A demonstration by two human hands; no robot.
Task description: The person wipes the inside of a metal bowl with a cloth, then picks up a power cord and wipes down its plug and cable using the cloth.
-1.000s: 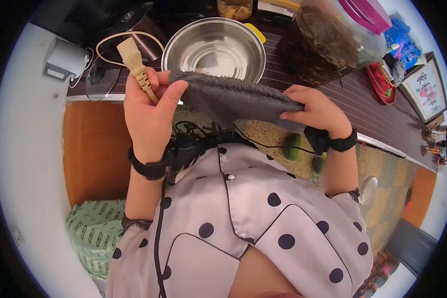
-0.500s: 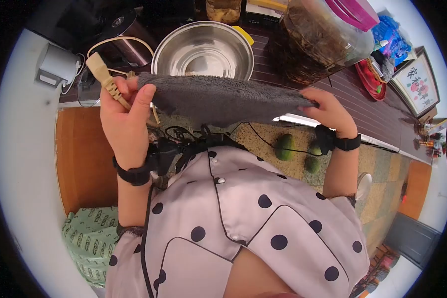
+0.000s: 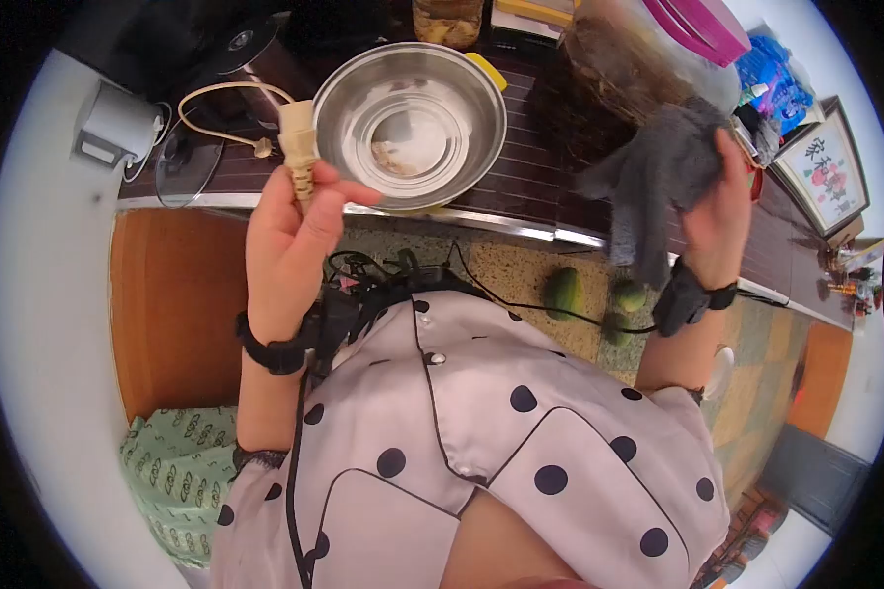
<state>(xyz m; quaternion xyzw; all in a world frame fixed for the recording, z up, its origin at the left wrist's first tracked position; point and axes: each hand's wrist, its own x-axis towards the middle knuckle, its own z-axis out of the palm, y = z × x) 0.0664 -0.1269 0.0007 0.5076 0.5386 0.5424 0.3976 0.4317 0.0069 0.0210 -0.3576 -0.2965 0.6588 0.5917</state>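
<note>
- By the dark counter (image 3: 535,187), a big jar (image 3: 624,49) is being supported, set back from its front edge; by swinging cloth it might be bumped.
- Near this edge, a metal basin (image 3: 467,113) is being supported too.
- Above the edge, the grey cloth (image 3: 658,167) is being clasped by the right hand (image 3: 719,221), fingers partly hidden.
- Near the basin's rim, the plug (image 3: 299,137) is being pinched by the left hand (image 3: 287,245); if grip is loosened, it might be dropped inside.

White wall (image 3: 34,294) on the left, orangey wood panel (image 3: 182,304) beside it, dark striped counter (image 3: 525,187) far side, tan-and-grey floor tiles (image 3: 756,363) right.
</note>
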